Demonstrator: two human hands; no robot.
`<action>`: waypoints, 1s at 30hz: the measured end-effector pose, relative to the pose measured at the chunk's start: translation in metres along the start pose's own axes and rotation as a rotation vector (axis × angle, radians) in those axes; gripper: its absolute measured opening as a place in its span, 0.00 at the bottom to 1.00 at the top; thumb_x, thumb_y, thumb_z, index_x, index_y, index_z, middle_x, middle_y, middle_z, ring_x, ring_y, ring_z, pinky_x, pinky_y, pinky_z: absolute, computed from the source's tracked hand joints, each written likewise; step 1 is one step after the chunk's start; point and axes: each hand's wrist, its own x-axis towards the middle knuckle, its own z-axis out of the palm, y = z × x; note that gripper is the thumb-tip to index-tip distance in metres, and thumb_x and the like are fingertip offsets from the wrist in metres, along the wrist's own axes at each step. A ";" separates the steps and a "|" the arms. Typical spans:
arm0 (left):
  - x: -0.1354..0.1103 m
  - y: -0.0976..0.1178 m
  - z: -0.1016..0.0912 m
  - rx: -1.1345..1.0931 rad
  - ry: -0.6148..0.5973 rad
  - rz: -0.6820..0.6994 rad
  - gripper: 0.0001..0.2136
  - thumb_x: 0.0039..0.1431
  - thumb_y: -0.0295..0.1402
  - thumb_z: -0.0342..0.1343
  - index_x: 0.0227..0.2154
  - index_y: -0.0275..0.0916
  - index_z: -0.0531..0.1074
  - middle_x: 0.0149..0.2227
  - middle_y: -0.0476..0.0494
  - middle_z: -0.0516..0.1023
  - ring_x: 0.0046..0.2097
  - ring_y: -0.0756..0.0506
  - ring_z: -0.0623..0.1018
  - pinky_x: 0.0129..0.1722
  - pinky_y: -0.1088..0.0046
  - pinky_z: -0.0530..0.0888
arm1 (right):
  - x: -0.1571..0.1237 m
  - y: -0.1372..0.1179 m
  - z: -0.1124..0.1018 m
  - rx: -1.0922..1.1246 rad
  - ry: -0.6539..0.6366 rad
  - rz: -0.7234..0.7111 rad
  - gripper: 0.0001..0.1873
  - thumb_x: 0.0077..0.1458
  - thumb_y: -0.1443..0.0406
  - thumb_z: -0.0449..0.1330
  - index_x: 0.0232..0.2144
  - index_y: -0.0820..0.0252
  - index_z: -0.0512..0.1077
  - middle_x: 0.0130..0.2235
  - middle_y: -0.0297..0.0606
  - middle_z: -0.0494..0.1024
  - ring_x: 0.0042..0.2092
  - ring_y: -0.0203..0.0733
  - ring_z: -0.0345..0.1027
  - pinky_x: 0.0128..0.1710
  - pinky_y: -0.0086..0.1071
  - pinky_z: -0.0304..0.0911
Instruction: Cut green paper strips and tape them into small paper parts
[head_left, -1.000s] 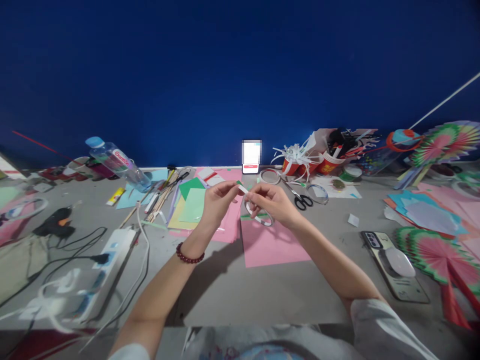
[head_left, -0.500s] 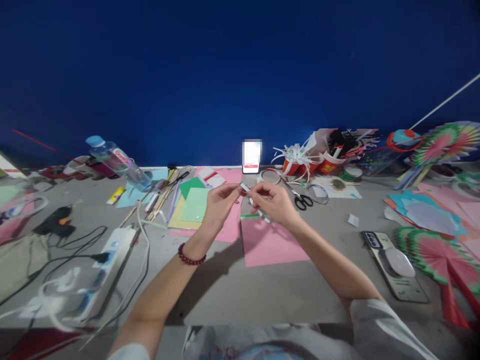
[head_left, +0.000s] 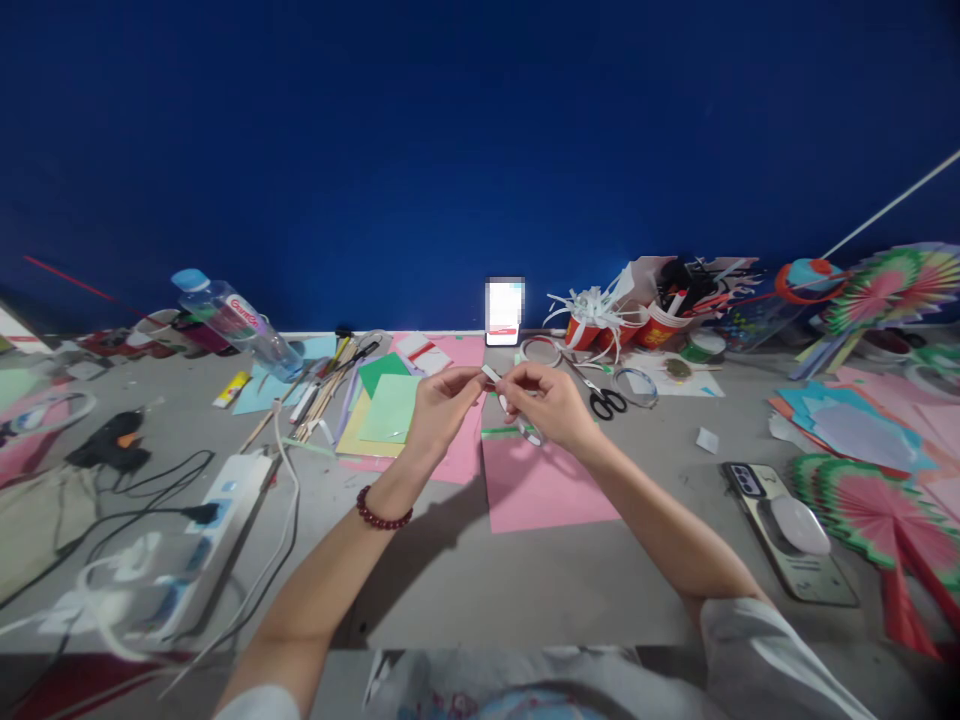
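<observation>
My left hand and my right hand are close together over the desk, each in a pinch. Between their fingertips runs a narrow white paper-like strip, held from both sides. It passes under my right fingers, and a white curled band hangs below them, seemingly the same strip. Whether it is paper or tape is hard to tell. Beneath the hands lies a pink paper sheet with a green strip along its far edge. Stacked light green paper is left of my left hand.
A lit phone stands against the blue wall. Black-handled scissors and red cups of paper strips are at the right, with paper fans beyond. On the left are a bottle, wooden sticks and a corded power strip.
Both hands stay almost where they were, still pinching. The white strip between the fingertips shows at a slightly different angle, and the curled band has shifted a little.
</observation>
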 end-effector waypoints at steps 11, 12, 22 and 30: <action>-0.001 -0.002 -0.002 0.006 -0.007 0.011 0.07 0.49 0.36 0.63 0.28 0.38 0.80 0.30 0.44 0.80 0.27 0.51 0.73 0.27 0.75 0.70 | 0.000 0.000 0.000 0.014 -0.006 0.004 0.14 0.53 0.55 0.61 0.25 0.59 0.70 0.26 0.33 0.72 0.24 0.33 0.69 0.24 0.28 0.67; 0.000 -0.002 -0.002 0.005 -0.005 0.008 0.07 0.49 0.36 0.63 0.28 0.38 0.80 0.31 0.44 0.80 0.27 0.51 0.73 0.27 0.75 0.70 | 0.000 0.000 0.000 0.015 -0.004 0.005 0.14 0.53 0.55 0.61 0.25 0.59 0.70 0.26 0.32 0.72 0.24 0.33 0.69 0.24 0.28 0.67; -0.002 -0.003 -0.001 0.002 -0.013 -0.003 0.07 0.50 0.35 0.62 0.29 0.38 0.80 0.29 0.44 0.80 0.30 0.50 0.75 0.29 0.74 0.70 | -0.002 -0.006 0.000 0.031 0.016 0.030 0.12 0.53 0.57 0.61 0.25 0.59 0.70 0.25 0.32 0.72 0.23 0.33 0.69 0.24 0.28 0.67; -0.002 -0.002 -0.001 0.002 -0.016 -0.018 0.07 0.50 0.36 0.62 0.28 0.38 0.80 0.29 0.44 0.80 0.31 0.49 0.75 0.29 0.74 0.71 | -0.001 0.000 0.000 0.010 0.024 0.020 0.14 0.53 0.55 0.61 0.25 0.59 0.71 0.24 0.32 0.73 0.23 0.34 0.69 0.24 0.29 0.68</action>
